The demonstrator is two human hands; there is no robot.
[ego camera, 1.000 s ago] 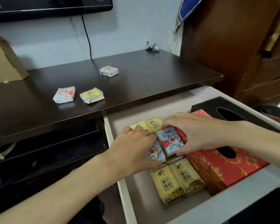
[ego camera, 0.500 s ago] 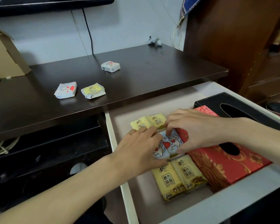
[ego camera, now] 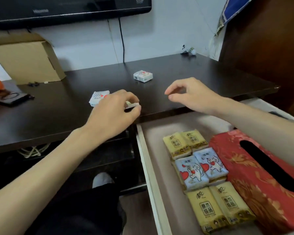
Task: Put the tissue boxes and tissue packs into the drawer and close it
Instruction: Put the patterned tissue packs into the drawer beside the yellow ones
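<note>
The white drawer (ego camera: 147,168) stands pulled out at the lower right. Inside lie several tissue packs: yellow ones (ego camera: 185,144), two blue ones with red hearts (ego camera: 200,168) on top, and more yellow ones (ego camera: 217,207). A red patterned tissue box (ego camera: 244,182) lies beside them. My left hand (ego camera: 114,111) is over the dark tabletop, its fingers closed around a yellow pack (ego camera: 131,104) that it mostly hides. A white pack with a heart (ego camera: 97,99) lies just left of it. My right hand (ego camera: 192,94) hovers open above the tabletop, near a third white pack (ego camera: 143,76).
A dark tabletop (ego camera: 193,78) spans the view. A cardboard box (ego camera: 27,60) stands at the back left, with a dark pouch (ego camera: 8,98) near it. A television (ego camera: 66,9) hangs above, its cable running down the wall. A wooden cabinet (ego camera: 270,39) rises at the right.
Both hands have left the blue packs in the drawer and moved up over the tabletop. My left hand has closed on the yellow pack there.
</note>
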